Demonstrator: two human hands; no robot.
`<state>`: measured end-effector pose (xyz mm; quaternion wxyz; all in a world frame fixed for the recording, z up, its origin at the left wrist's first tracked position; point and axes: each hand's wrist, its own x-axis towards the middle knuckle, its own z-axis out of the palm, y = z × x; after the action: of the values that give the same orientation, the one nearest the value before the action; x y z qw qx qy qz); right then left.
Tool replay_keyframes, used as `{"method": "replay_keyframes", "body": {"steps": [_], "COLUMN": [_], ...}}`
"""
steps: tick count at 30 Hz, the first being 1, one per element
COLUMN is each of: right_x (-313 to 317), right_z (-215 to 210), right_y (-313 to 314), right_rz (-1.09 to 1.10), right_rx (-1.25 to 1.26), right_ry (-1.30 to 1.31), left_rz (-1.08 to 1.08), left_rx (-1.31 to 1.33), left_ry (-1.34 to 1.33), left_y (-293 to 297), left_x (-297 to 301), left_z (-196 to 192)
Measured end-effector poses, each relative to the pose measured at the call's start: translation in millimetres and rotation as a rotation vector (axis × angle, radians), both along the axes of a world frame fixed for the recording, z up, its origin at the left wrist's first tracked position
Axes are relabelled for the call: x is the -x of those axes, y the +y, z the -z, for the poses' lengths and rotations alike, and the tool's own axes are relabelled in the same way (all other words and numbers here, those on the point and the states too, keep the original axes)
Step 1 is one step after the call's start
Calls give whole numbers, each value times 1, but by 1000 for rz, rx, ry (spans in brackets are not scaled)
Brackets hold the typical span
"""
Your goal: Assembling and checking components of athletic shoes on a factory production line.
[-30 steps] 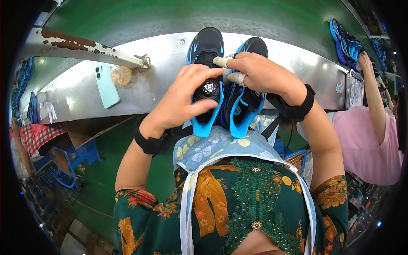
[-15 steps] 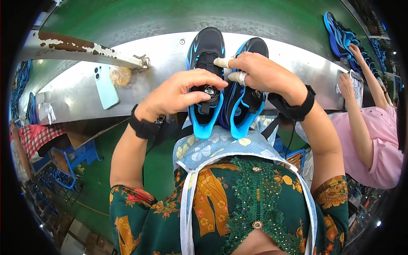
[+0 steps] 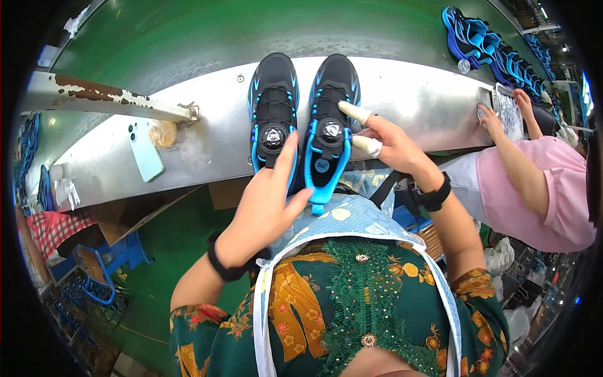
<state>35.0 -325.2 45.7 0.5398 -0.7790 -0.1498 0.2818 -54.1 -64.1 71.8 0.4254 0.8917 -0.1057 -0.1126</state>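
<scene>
Side by side across the near edge of the metal bench (image 3: 402,94) sit the left sneaker (image 3: 274,75) and right sneaker (image 3: 337,75), black with blue trim, toes pointing away from the person. The left hand (image 3: 264,198) stretches its fingers over the left sneaker's heel, thumb spread toward the other heel; whether it grips, I can't tell. The right hand (image 3: 396,146) has two covered digits parted, loosely, at the right sneaker's outer side. A mint-green phone (image 3: 146,151) lies off to the left.

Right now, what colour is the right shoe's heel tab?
Bright blue: the heel tab shows best in the head view.
</scene>
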Motion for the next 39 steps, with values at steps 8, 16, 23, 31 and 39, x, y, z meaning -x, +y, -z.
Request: {"method": "replay_keyframes", "body": {"steps": [8,16,23,31,39], "right_x": [-5,-16,-22,-13,3], "right_z": [-28,-32,-20,-25,-18], "right_y": [0,43,33,19,28], "right_rz": [83,-128,-148,-122,-34], "right_rx": [98,182,71,24,308], "right_ry": [-368,-546,-279,-387,-764], "left_rz": [-4,-338,-365,-416,-436], "left_rx": [-344,956,1170,1163,1110], "left_ry": [-139,879,890,878,805], "left_y": [-27,-41,-57,-55,-54], "left_x": [-18,-16,-29,-26,-24], "left_z": [8,9,30,34,22]}}
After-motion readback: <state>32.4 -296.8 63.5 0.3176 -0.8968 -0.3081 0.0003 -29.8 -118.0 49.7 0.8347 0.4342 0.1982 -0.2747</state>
